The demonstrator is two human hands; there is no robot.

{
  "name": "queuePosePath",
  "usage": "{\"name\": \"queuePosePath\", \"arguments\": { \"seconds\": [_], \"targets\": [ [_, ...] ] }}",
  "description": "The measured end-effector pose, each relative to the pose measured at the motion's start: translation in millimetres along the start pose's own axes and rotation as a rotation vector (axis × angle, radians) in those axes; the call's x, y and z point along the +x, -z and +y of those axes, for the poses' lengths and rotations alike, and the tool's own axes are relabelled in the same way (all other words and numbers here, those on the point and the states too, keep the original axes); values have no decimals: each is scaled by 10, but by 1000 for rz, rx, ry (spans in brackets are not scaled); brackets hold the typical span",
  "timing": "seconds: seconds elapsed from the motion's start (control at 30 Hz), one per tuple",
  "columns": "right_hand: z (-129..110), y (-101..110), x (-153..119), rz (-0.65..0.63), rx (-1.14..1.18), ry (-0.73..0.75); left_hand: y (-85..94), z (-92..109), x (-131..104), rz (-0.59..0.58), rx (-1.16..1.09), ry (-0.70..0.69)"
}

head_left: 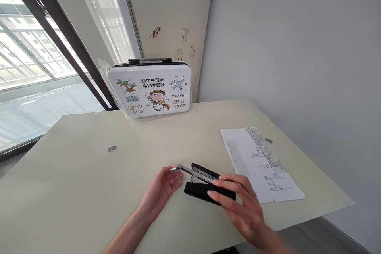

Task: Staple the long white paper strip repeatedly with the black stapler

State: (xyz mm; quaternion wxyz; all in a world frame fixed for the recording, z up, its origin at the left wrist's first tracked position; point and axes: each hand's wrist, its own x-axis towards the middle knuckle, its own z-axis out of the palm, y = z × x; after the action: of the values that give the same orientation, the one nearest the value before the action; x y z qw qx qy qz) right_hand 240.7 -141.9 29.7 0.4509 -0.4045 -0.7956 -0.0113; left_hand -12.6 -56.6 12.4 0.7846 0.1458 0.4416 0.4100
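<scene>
My right hand (238, 202) grips a black stapler (205, 192), holding it opened up above the table, its metal magazine lifted between the base and the top cover. The magazine's tip points left, toward my left hand (165, 186). Between the fingertips of that left hand is a small silver strip of staples (175, 170), close to the magazine's end. Whether strip and magazine touch is too small to tell. The left palm faces up and its lower fingers are curled.
Printed paper sheets (247, 162) lie on the table (89, 190) at the right, with a staple strip (268, 140) by their edge. Another staple strip (112, 148) lies at the left. A white cartoon suitcase (137, 95) stands at the back, before the cabinet and window.
</scene>
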Motion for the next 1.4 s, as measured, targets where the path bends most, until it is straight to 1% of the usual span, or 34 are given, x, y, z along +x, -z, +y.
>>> {"name": "queuePosePath", "arguments": {
  "seconds": [0.07, 0.17, 0.23, 0.3, 0.4, 0.43, 0.47, 0.63, 0.73, 0.8, 0.83, 0.93, 1.0, 1.07, 1.13, 1.27, 1.33, 1.4],
  "targets": [
    [2, 11, -12, 19, 2, -17, 9, 17, -26, -48, 22, 17],
    [-3, 16, -3, 10, 4, -12, -34, 2, -50, -140, 33, 35],
    [-8, 14, 5, 17, 12, -17, -71, -27, -66, -163, 80, 17],
    [-9, 6, -2, 42, 28, -43, -90, -57, -91, -133, 230, -95],
    [4, -21, -52, 78, 71, -127, -73, -87, -144, -51, 541, -358],
    [11, -36, -75, 91, 88, -160, -62, -99, -162, -49, 621, -419],
    [17, -58, -98, 105, 104, -193, -53, -114, -178, -61, 681, -450],
    [45, -258, -177, 166, 177, -304, -56, -225, -219, -213, 875, -422],
    [84, -412, -173, 176, 211, -365, -48, -237, -175, -272, 919, -453],
    [142, -511, -126, 150, 250, -453, -14, -204, -98, -265, 855, -452],
    [183, -561, -85, 131, 269, -505, 10, -178, -46, -253, 784, -445],
    [365, -747, 110, 89, 342, -654, 90, -81, 119, -237, 447, -401],
    [527, -916, 286, 86, 390, -700, 140, -7, 201, -243, 189, -314],
    [708, -1123, 483, 83, 417, -703, 178, 65, 239, -239, -31, -185],
    [889, -1349, 688, 73, 443, -684, 202, 125, 243, -226, -162, -95],
    [1176, -1737, 1055, -6, 514, -605, 221, 191, 230, -197, -235, -72],
    [1265, -1849, 1176, -52, 543, -561, 227, 202, 230, -184, -258, -73],
    [1321, -1900, 1240, -91, 562, -526, 233, 204, 233, -176, -271, -70]
  ]
}}
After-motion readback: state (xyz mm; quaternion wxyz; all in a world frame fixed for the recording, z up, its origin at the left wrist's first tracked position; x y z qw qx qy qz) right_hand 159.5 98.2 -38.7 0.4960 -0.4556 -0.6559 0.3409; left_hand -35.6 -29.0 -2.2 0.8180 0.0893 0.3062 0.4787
